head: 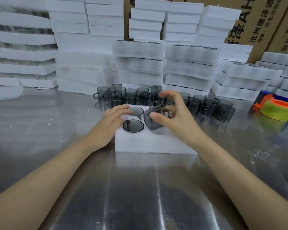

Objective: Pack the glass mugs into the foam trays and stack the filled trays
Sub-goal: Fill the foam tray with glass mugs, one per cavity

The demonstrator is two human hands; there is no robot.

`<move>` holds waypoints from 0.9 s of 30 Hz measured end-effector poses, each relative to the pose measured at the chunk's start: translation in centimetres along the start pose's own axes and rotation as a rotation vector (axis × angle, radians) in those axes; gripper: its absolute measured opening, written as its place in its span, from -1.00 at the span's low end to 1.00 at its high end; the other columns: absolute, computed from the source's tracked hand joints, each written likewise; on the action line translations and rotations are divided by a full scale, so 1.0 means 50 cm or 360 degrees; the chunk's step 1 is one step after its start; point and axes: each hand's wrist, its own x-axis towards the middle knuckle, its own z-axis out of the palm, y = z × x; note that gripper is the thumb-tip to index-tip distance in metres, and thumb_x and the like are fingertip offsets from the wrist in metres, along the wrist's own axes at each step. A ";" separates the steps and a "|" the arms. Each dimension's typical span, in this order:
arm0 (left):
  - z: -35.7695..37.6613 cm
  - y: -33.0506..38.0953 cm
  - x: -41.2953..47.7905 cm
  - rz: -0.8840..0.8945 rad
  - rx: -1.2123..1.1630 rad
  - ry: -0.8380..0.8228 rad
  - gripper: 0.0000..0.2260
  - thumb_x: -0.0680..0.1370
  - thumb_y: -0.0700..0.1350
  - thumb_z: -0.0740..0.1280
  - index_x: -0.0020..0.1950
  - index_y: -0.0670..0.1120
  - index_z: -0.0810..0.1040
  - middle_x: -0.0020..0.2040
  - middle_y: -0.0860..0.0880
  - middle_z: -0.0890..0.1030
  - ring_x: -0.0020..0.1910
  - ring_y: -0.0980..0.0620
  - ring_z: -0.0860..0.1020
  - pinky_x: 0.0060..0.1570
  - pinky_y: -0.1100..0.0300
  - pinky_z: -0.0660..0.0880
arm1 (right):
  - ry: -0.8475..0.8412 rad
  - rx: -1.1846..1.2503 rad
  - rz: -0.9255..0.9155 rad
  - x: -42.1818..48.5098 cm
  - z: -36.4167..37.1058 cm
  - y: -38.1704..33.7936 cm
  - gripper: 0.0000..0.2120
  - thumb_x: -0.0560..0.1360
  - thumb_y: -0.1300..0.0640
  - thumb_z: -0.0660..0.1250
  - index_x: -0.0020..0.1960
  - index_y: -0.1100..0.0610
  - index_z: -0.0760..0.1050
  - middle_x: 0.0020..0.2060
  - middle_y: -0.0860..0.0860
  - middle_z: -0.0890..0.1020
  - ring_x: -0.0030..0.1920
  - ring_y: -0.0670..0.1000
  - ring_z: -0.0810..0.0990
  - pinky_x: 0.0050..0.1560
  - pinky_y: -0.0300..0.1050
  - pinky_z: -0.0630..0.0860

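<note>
Right fingers: I'm pinching the tilted glass mug by its wall; likely slick, fragile.
Left fingers: lying flat, steadying the foam tray.

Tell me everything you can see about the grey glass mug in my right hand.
The smoky grey see-through glass mug is short and straight-walled, somewhat blurred. It is tilted steeply above the near right part of the white foam tray. The right hand grips it, thumb on the near wall, fingers round the far side. Its handle is hard to make out; whether it touches the foam cannot be told.
</note>
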 end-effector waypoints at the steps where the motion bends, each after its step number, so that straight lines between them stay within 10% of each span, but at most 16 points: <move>1: 0.000 0.001 0.000 -0.0001 0.0000 0.0002 -0.71 0.67 -0.21 0.06 0.29 0.03 0.44 0.41 0.12 0.32 0.44 0.12 0.16 0.40 0.26 0.04 | 0.0048 -0.0030 0.0001 -0.001 0.003 -0.002 -0.54 0.38 0.03 0.50 0.17 -0.17 0.36 0.19 -0.23 0.44 0.01 -0.13 0.57 -0.09 -0.35 0.39; 11: -0.001 0.007 -0.001 -0.0020 0.0016 0.0007 -0.70 0.66 -0.23 0.07 0.33 -0.07 0.45 0.43 0.08 0.32 0.45 0.08 0.16 0.45 0.16 0.06 | -0.0003 -0.0602 -0.0238 -0.018 0.016 -0.028 -0.62 0.46 0.17 0.39 0.27 0.05 0.54 0.18 -0.17 0.55 0.11 -0.26 0.47 0.12 -0.58 0.24; 18: 0.000 0.004 0.001 -0.0026 0.0019 0.0008 -0.70 0.66 -0.23 0.07 0.33 -0.05 0.45 0.43 0.09 0.32 0.45 0.08 0.16 0.45 0.15 0.06 | -0.0149 -0.0890 -0.0201 -0.018 0.019 -0.027 -0.65 0.44 0.16 0.31 0.22 0.12 0.56 0.15 -0.09 0.60 0.16 -0.05 0.50 0.23 -0.20 0.40; 27: 0.000 -0.002 0.002 -0.0005 0.0031 0.0013 -0.70 0.67 -0.21 0.06 0.33 -0.05 0.45 0.43 0.09 0.32 0.46 0.06 0.17 0.47 0.09 0.06 | -0.0545 -0.1592 -0.0022 -0.038 0.039 -0.013 -0.24 0.48 -0.37 -0.21 0.52 0.02 0.15 0.51 -0.14 0.19 0.51 -0.01 0.03 0.46 -0.02 0.01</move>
